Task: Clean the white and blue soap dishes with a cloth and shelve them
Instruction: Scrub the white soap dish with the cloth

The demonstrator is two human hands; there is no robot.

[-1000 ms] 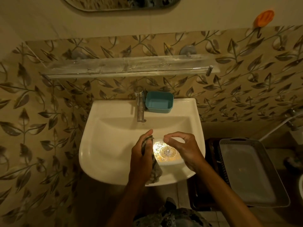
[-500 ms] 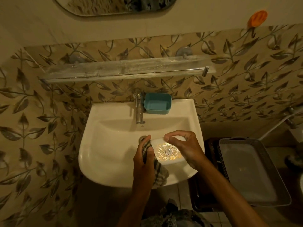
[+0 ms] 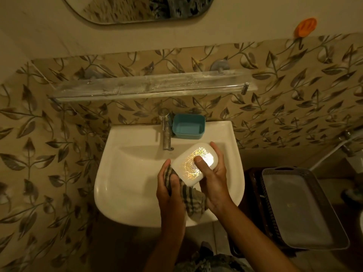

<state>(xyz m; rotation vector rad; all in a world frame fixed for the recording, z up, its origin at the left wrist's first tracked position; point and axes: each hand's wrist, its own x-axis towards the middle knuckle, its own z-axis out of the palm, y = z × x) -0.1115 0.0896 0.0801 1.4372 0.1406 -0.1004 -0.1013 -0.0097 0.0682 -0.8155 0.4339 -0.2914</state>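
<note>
Over the white basin, my right hand grips the white soap dish, thumb on its shiny gold pattern and fingers round its far side. The dish is tilted toward me. My left hand holds a striped cloth against the dish's lower left edge; the cloth hangs down under the dish. The blue soap dish stands open side up on the basin's back rim, right of the tap. A glass shelf runs along the wall above the basin.
A grey plastic tray rests on a dark crate to the right of the basin. An orange holder sticks to the wall at upper right. A mirror hangs above the shelf. Leaf-patterned tiles cover the wall.
My right hand has lifted and turned the white dish, its thumb now on the patterned face. My left hand with the cloth stays at the dish's lower left edge.
</note>
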